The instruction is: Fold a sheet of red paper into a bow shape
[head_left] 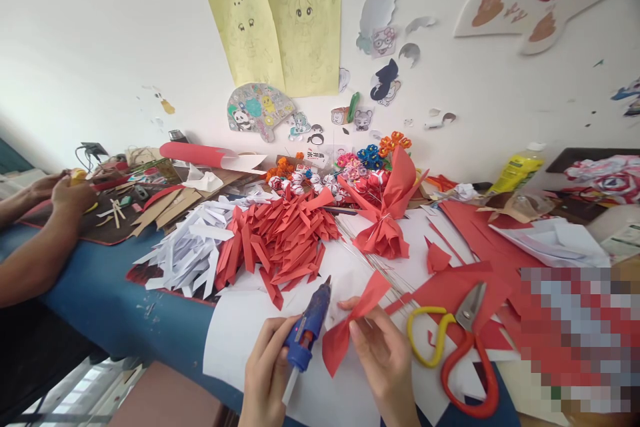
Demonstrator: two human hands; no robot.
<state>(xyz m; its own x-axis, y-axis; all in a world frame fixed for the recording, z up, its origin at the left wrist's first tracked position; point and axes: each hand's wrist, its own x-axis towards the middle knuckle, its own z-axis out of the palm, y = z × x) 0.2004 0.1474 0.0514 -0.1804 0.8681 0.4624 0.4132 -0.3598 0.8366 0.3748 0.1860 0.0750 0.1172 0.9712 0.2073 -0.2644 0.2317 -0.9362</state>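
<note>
My left hand [270, 363] grips a blue hot glue gun [307, 330], its nozzle pointing up and away and a glue stick trailing from its back end. In my right hand [380, 353] is a red paper bow [354, 325], pinched at its middle between thumb and fingers. The nozzle is close to the bow but apart from it. Under both hands lies a white paper sheet [230, 347]. Scissors [467, 337] with one yellow and one red handle lie open beside my right hand. Beyond stands a red paper bouquet wrap [383, 213].
Piles of white paper strips [193, 250] and red paper strips [280, 237] lie ahead to the left. Thin wires [375, 260] stretch beyond my hands. Red paper sheets [480, 233] and a yellow bottle [517, 170] are at the right. At far left, another person's hands [70, 193] hold something yellow.
</note>
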